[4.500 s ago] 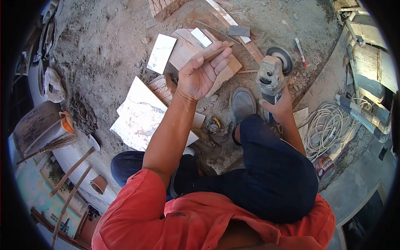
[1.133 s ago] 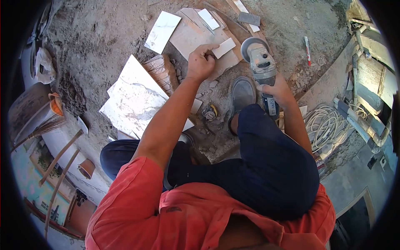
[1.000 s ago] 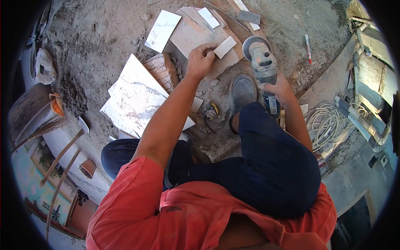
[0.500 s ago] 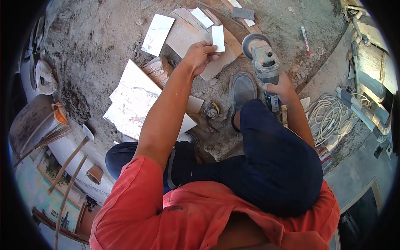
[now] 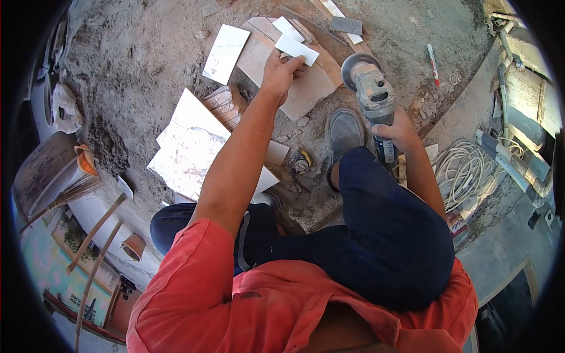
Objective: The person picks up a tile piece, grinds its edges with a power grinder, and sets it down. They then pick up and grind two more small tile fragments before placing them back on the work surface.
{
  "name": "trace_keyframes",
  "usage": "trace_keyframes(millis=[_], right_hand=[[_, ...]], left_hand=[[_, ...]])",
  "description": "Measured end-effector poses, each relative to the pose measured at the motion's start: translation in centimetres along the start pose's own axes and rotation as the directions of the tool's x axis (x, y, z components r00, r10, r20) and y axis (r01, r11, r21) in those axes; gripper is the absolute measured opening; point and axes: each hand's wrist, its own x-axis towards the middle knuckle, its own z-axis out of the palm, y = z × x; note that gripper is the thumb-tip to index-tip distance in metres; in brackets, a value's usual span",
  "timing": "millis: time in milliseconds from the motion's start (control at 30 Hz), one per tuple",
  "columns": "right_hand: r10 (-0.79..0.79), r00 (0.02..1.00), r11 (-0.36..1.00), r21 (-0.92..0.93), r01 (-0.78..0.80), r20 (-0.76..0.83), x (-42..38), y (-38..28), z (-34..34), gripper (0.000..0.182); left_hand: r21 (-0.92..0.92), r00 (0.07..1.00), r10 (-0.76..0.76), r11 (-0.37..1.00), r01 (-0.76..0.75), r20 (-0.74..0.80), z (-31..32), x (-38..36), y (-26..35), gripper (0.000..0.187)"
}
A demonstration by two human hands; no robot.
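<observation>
Pinched in my left hand (image 5: 281,76) is a small white tile piece (image 5: 297,49), turned nearly crosswise above a flat stone slab (image 5: 306,94). My right hand (image 5: 401,130) is wrapped round the body of an angle grinder (image 5: 376,97), whose round disc (image 5: 358,69) points away from me. Just beyond the held piece, another white tile strip (image 5: 288,28) lies on the slab. To its left a marbled white tile (image 5: 226,54) rests on the dirt. Larger white tiles (image 5: 191,141) are stacked beside my left forearm, partly hidden by it.
A tape measure (image 5: 302,161) lies on the ground between my feet, near my shoe (image 5: 346,132). A red and white marker (image 5: 433,65) is at the far right. Coiled cable (image 5: 471,170) lies along the right side. A grey block (image 5: 346,25) sits on a wooden board at the back.
My left hand has turned the small tile piece from upright to nearly crosswise and shifted it slightly left and away. The grinder stays in my right hand, almost unmoved.
</observation>
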Motion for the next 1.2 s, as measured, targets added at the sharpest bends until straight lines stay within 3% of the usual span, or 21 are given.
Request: trace_keyframes(millis=[133, 167, 333, 433, 467, 533, 667, 733, 767, 833, 900, 967, 1033, 1200], right_hand=[[-0.008, 1.000, 1.000, -0.015, 0.008, 0.001, 0.2, 0.2, -0.2, 0.074], [-0.001, 1.000, 1.000, -0.005, 0.001, 0.008, 0.2, 0.3, -0.3, 0.073], [0.011, 1.000, 1.000, 0.026, -0.011, 0.000, 0.2, -0.2, -0.2, 0.072], [0.000, 1.000, 1.000, 0.015, 0.000, -0.006, 0.4, 0.1, -0.3, 0.072], [-0.010, 1.000, 1.000, -0.010, 0.010, -0.014, 0.5, 0.2, -0.4, 0.072], [-0.027, 0.999, 0.999, -0.039, 0.026, -0.020, 0.8, 0.2, -0.4, 0.066], [-0.044, 0.999, 0.998, -0.044, 0.043, -0.029, 1.2, -0.8, 0.2, 0.056], [-0.018, 1.000, 0.999, -0.034, 0.017, -0.008, 1.5, -1.5, 0.3, 0.055], [0.007, 1.000, 1.000, -0.024, -0.007, 0.012, 1.6, -1.8, 0.3, 0.055], [0.021, 1.000, 0.998, -0.061, -0.021, -0.004, 2.2, -2.2, 0.2, 0.054], [0.034, 0.999, 0.995, -0.095, -0.036, -0.020, 2.6, -3.0, 0.5, 0.052], [0.126, 0.992, 0.992, 0.004, -0.126, 0.020, 2.8, -4.2, 0.9, 0.051], [0.129, 0.990, 0.992, 0.008, -0.130, 0.051, 3.3, -4.1, 0.8, 0.051], [0.126, 0.988, 0.992, 0.018, -0.128, 0.091, 3.8, -4.0, 1.0, 0.052]], left_hand=[[-0.281, 1.000, -0.021, 0.959, 0.019, -0.004, 0.0, 0.5, 0.1, 0.038], [-0.282, 1.000, -0.020, 0.959, 0.018, -0.004, 0.0, 0.5, 0.1, 0.038], [-0.028, 0.992, 0.103, 0.994, -0.105, -0.067, 0.8, -0.3, 0.9, 0.034], [-0.047, 0.991, 0.067, 0.996, -0.073, -0.116, 0.6, -0.3, 0.9, 0.032], [-0.051, 0.991, 0.064, 0.996, -0.071, -0.114, 0.5, 0.0, 0.6, 0.032], [0.044, 0.972, 0.208, 0.978, -0.204, -0.110, 0.0, 0.6, -0.4, 0.021], [0.174, 0.982, 0.185, 0.969, -0.175, -0.042, -0.4, 0.1, -1.6, 0.016], [0.482, 0.956, 0.291, 0.836, -0.262, 0.013, -0.7, -0.1, -1.9, 0.013], [0.479, 0.957, 0.291, 0.838, -0.260, 0.011, -0.8, -0.2, -2.1, 0.013], [0.675, 0.937, 0.348, 0.689, -0.265, 0.012, -0.6, -0.9, -1.6, 0.015], [0.678, 0.927, 0.375, 0.676, -0.289, 0.021, -1.0, -0.8, -2.2, 0.015], [0.683, 0.915, 0.402, 0.661, -0.311, 0.029, -1.5, -0.4, -2.9, 0.015], [0.745, 0.794, 0.595, 0.471, -0.472, 0.127, -1.8, -0.2, -3.5, 0.016], [0.738, 0.784, 0.609, 0.475, -0.479, 0.118, -1.9, -0.1, -4.0, 0.018]])
